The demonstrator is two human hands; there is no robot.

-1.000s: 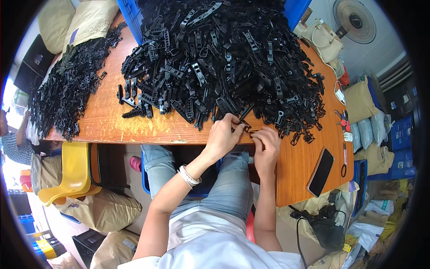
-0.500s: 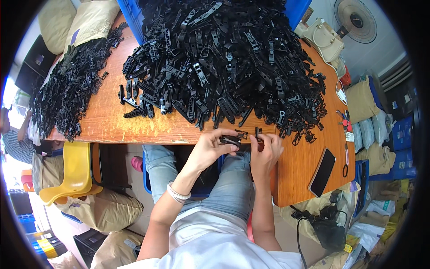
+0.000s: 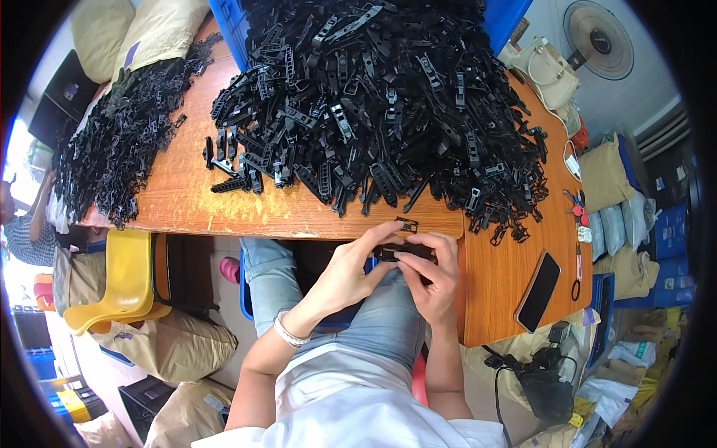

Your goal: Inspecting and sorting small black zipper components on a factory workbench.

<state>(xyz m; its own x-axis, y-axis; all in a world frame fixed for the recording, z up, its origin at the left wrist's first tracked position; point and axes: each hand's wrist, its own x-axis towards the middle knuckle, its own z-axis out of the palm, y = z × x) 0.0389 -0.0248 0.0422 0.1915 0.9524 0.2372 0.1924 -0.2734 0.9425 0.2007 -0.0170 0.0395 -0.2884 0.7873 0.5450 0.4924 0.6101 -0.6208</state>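
Just off the table's near edge, above my lap, my left hand (image 3: pixel 349 270) and my right hand (image 3: pixel 435 278) come together on a narrow black plastic part (image 3: pixel 396 252). My left thumb and fingers pinch its left end, while my right thumb and forefinger grip its right end. A small black clip-like frame (image 3: pixel 407 225) sticks out by my left fingertips and appears to be held there too. My fingers cover much of both parts. Beyond my hands, a large heap of long black plastic parts (image 3: pixel 358 112) spills out of a blue bin (image 3: pixel 510 22).
Smaller black parts (image 3: pixel 123 142) form another pile on the table's left. A phone (image 3: pixel 538 292) and red-handled pliers (image 3: pixel 576 209) lie to the right on the wooden table (image 3: pixel 489 299). A yellow chair (image 3: pixel 125 276) stands left. Beneath the table is a blue crate (image 3: pixel 246 295).
My right hand has moved left and closed the gap to my left hand. The small part it held apart now meets the black part in my left hand.
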